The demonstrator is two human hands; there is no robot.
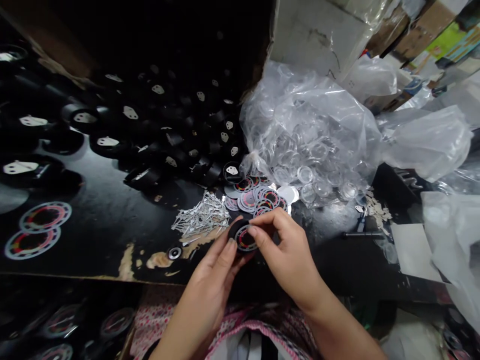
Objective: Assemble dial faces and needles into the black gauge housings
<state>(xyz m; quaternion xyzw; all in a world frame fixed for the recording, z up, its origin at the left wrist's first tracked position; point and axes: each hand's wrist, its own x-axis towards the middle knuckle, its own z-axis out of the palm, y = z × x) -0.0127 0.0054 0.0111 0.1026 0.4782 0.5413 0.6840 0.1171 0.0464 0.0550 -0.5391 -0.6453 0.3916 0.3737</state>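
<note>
My left hand [219,257] is wrapped round a black round gauge housing [235,227], held up over the front of the table. Between the thumb and fingers of my right hand [283,245] is a printed dial disc [245,239] with coloured markings, at the mouth of the housing. Whether the disc is seated in it I cannot tell. Just beyond my hands lies a spread pile of similar dial discs [262,197]. To its left is a heap of small pale pointer needles [204,215]. A small round metal part [174,253] lies left of my left hand.
Many black housings with pale metal plates [130,112] fill the back left, spilling from a dark box. A clear plastic bag [311,125] of transparent round covers stands behind the discs. Two dial discs [45,217] lie far left; a screwdriver [362,234] and white card [414,250] lie right.
</note>
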